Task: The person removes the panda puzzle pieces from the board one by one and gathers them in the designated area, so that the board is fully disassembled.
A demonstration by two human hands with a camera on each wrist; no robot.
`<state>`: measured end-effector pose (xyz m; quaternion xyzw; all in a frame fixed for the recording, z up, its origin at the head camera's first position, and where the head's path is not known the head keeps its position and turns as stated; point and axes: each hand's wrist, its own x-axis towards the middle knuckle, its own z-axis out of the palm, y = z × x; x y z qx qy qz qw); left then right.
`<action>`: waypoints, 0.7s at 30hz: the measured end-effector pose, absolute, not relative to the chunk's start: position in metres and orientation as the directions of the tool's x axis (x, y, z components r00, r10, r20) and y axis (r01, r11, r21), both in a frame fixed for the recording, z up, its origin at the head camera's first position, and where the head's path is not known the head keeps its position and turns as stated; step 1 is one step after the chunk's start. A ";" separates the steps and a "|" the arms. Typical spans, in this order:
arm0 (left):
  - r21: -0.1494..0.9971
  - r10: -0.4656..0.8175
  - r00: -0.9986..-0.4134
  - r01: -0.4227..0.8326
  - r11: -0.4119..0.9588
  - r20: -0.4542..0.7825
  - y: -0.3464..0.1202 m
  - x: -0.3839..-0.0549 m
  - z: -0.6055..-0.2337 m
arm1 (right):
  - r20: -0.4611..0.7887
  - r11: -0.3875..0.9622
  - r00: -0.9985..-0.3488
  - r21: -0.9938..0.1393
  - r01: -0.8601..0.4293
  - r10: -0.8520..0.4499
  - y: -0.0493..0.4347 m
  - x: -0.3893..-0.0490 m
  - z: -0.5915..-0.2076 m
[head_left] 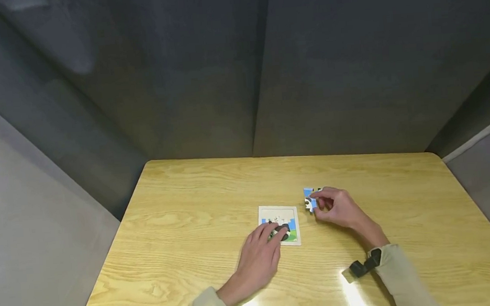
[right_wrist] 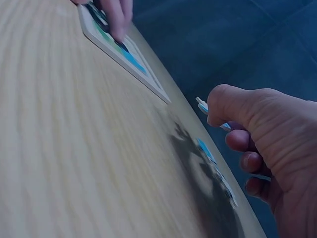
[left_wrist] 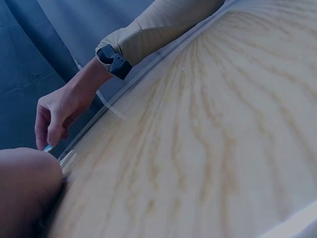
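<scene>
A square panda jigsaw puzzle in a white frame [head_left: 276, 208] lies on the table. My left hand [head_left: 259, 255] rests on its lower left part, fingers extended over the picture and covering some of it. To the right of the frame, my right hand [head_left: 337, 207] pinches a puzzle piece [head_left: 310, 204] of blue, white and black between thumb and index finger. In the right wrist view the pinched piece [right_wrist: 202, 106] is held above the table. Under the right hand [right_wrist: 267, 124] lies at least one loose puzzle piece [right_wrist: 218, 171], partly in shadow.
The wooden table [head_left: 180, 211] reaches back to a dark grey curtain [head_left: 196, 80]. Pale grey panels [head_left: 22, 228] stand at the sides. A black wrist device [head_left: 366, 263] is strapped by the right sleeve. Light glares off the near part of the tabletop.
</scene>
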<state>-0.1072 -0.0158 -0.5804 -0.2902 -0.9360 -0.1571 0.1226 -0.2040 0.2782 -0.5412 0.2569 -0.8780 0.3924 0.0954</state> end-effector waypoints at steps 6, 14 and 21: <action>0.230 0.503 -0.800 0.584 0.779 0.328 -0.016 -0.106 -0.582 | 0.378 0.569 -0.852 -0.634 -0.523 -0.362 0.294 -0.210 -0.542; 0.252 0.502 -0.803 0.584 0.772 0.323 -0.015 -0.106 -0.581 | 0.382 0.580 -0.856 -0.629 -0.517 -0.348 0.312 -0.214 -0.541; 0.254 0.505 -0.804 0.584 0.771 0.313 -0.016 -0.106 -0.581 | 0.344 0.611 -0.885 -0.641 -0.465 -0.313 0.321 -0.216 -0.542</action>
